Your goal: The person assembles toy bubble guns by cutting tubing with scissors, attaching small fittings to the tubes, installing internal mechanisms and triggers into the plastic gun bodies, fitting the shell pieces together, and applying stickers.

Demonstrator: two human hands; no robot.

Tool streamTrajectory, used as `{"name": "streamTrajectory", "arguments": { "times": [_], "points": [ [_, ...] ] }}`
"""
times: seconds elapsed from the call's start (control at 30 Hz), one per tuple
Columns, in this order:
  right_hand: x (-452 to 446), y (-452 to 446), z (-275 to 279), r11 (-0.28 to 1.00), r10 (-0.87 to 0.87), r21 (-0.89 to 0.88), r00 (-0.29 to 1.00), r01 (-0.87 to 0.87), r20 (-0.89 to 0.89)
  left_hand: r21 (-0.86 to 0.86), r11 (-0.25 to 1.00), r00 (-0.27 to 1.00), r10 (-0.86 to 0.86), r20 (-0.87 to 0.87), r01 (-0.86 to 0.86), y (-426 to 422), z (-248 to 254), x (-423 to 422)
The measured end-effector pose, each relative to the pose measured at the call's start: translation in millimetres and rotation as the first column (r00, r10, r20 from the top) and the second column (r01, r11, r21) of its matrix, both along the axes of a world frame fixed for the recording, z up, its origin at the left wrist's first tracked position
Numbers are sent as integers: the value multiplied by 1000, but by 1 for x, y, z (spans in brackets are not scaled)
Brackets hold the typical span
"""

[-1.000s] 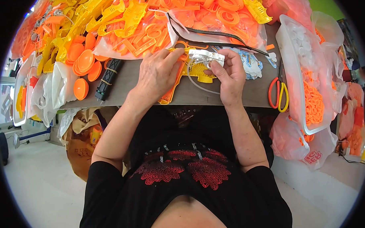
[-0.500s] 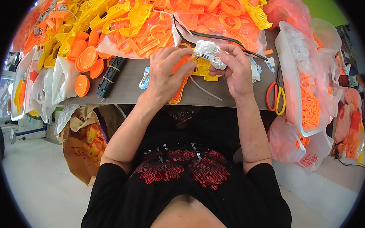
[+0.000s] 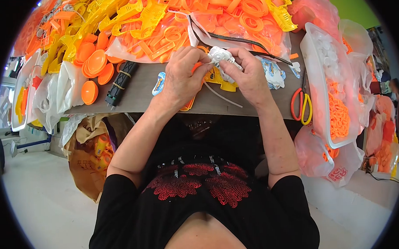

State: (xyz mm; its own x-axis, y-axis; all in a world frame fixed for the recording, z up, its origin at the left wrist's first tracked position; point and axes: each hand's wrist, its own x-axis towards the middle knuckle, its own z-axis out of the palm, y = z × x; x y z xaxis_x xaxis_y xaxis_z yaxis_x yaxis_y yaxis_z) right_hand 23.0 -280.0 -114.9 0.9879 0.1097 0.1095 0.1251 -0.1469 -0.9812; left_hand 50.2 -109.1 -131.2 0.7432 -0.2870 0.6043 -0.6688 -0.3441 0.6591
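Observation:
A small white plastic mechanism [image 3: 219,55] with moulded details is held above the table in my right hand [image 3: 250,76], its thumb pressed over the near side. My left hand [image 3: 183,74] is just left of it, thumb and forefinger pinched on a thin pale strand [image 3: 209,63] that runs to the white part. Below the hands lie a yellow plastic shell [image 3: 226,85] and an orange piece [image 3: 189,104], partly hidden by my left hand. A loose translucent strip [image 3: 222,96] curves across the table near them.
Orange and yellow plastic parts [image 3: 170,35] heap along the back. Left lie orange cups [image 3: 89,92] and a black banded bundle [image 3: 120,85]. Stickers [image 3: 273,73], scissors [image 3: 301,105] and a white tub [image 3: 328,98] of orange chain are on the right. A paper bag [image 3: 84,163] stands below.
The white mechanism has turned and shifted slightly left in my right hand, whose thumb now lies across it. My left fingers have closed in to a pinch beside it. More stickers show.

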Motion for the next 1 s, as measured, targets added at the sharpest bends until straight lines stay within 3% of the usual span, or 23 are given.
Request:
{"name": "streamTrajectory", "arguments": {
  "times": [0.07, 0.13, 0.23, 0.33, 0.57, 0.63, 0.73, 0.93, 0.97, 1.0],
  "points": [
    [-2, 7, -1, 999, -43, -13, 998, 43, 42, -13, 1000, 998, 3, 62, -2, -1, 0, 0],
    [-4, 11, -4, 992, -118, 51, 993, 117, 22, 146, 986, 962, 43, 270, -85, -2, 4, -4],
    [-2, 13, -13, 975, -182, 134, 983, 178, 15, 225, 970, 948, 16, 318, -91, -5, 6, -10],
    [-3, 13, -13, 962, -213, 183, 977, 204, 32, 187, 982, 923, -53, 381, -20, -6, 0, -8],
    [-8, 6, 0, 979, -158, 133, 987, 157, -2, 273, 956, 916, -198, 348, 103, 5, 11, 8],
    [-7, 0, 7, 997, -46, 64, 995, 51, -84, 390, 915, 887, -261, 381, 101, 7, 19, 13],
    [-6, -4, 10, 999, 47, -7, 998, -48, -47, 385, 912, 840, -317, 440, 143, -1, 26, 16],
    [-8, -3, 8, 995, 44, -88, 999, -44, -6, 420, 886, 843, -373, 388, 199, -1, 23, 12],
    [-10, -4, 9, 995, 43, -87, 999, -43, -6, 420, 885, 843, -374, 387, 200, 0, 23, 11],
    [-13, -5, 13, 998, 56, 21, 996, -55, -63, 401, 895, 854, -357, 380, 196, 1, 23, 10]
  ]
}}
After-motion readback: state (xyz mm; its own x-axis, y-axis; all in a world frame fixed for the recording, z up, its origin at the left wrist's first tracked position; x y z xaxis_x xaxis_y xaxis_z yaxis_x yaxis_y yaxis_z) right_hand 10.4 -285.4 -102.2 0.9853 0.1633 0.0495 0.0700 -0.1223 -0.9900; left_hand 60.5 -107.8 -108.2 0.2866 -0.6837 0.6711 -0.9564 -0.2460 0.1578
